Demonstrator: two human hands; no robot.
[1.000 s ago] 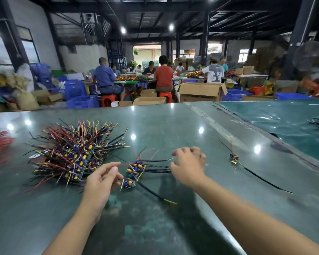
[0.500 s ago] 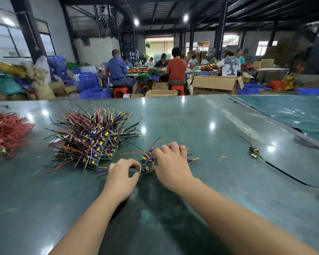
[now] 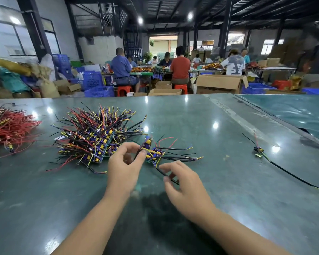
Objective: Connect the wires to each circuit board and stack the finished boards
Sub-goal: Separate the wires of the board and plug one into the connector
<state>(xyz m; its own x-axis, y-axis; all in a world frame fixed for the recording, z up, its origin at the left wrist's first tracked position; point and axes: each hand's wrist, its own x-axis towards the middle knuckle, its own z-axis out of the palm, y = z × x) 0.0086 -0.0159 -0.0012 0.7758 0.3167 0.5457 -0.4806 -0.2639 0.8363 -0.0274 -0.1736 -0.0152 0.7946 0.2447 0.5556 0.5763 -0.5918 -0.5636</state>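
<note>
On the green tabletop, beside the big pile of wired boards, our left hand pinches one board upright while our right hand pinches its black wire, which we judge needs plugging in next.

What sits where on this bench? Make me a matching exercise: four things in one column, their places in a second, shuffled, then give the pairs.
Things
1. red wire bundle
2. big pile of wired boards
3. lone board with a long black wire
4. board held up on edge

Places
A. far right of the table, apart from the rest
B. pinched in the left hand
C. left edge of the table
D. just left of the hands, centre-left of the table

Pairs: 1-C, 2-D, 3-A, 4-B
</note>
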